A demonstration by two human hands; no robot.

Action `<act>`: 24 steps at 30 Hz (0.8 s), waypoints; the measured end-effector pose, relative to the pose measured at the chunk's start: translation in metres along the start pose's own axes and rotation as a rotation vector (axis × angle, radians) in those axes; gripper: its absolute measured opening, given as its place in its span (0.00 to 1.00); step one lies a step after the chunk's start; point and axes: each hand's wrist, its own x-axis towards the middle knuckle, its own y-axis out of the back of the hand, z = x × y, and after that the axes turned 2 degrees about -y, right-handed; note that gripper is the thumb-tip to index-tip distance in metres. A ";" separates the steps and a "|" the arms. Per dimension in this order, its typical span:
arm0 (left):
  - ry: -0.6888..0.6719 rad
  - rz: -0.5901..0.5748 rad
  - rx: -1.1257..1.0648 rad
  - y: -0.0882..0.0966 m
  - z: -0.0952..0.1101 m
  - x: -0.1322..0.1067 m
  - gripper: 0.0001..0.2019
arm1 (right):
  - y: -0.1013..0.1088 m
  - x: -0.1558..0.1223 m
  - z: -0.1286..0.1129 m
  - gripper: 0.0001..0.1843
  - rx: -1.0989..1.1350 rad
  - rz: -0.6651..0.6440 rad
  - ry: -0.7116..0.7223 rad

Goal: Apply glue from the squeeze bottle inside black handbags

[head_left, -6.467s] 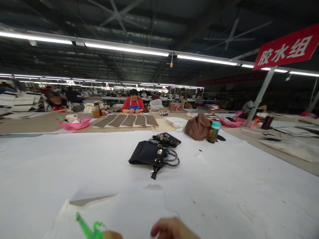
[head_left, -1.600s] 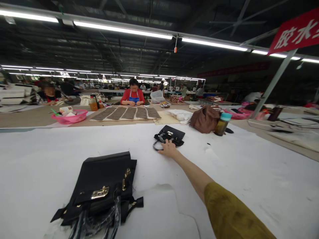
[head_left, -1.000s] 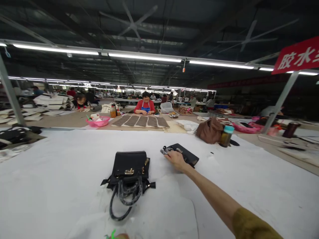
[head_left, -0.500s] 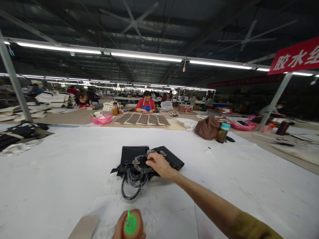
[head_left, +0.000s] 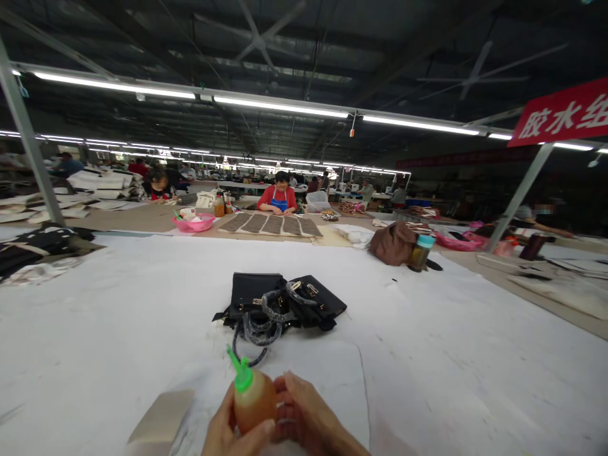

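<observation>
A squeeze bottle (head_left: 255,400) of amber liquid, with a green nozzle cap, is held upright and slightly tilted in my left hand (head_left: 232,427). My right hand (head_left: 308,415) is cupped at the bottle's right side, fingers apart; whether they touch it I cannot tell. Beyond the hands, black bag pieces (head_left: 256,290) lie in an overlapping pile on the white table surface. Dark handles (head_left: 259,332) wrapped in clear plastic loop out of the pile toward me. The front loop is partly hidden behind the nozzle.
At the lower left lies a beige card (head_left: 161,417). A brown cloth bundle (head_left: 393,244) and a teal-lidded bottle (head_left: 420,252) stand at the far right edge. Across the table a person in red (head_left: 278,197) sits behind striped brown panels (head_left: 270,225), near a pink basin (head_left: 193,222).
My right hand has let go of the plastic-wrapped handle and come back beside the squeeze bottle. The bottle has risen in view, and its nozzle leans more to the left.
</observation>
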 end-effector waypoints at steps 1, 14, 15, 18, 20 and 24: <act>0.035 0.012 -0.036 0.001 0.008 0.001 0.31 | 0.003 0.003 0.004 0.33 0.079 0.004 -0.030; -0.066 -0.042 0.190 -0.010 0.051 -0.011 0.29 | -0.005 -0.030 -0.022 0.35 0.394 -0.239 -0.013; -0.080 -0.072 0.223 -0.017 0.056 -0.012 0.29 | -0.011 -0.037 -0.031 0.36 0.415 -0.337 0.002; -0.138 -0.133 0.308 -0.042 0.070 -0.012 0.30 | -0.021 -0.053 -0.051 0.33 0.474 -0.476 -0.008; -0.169 -0.178 0.367 -0.060 0.076 -0.014 0.30 | -0.017 -0.059 -0.054 0.32 0.529 -0.445 -0.041; -0.188 -0.331 0.545 -0.084 0.072 -0.024 0.43 | 0.021 -0.065 -0.047 0.23 0.714 -0.189 -0.053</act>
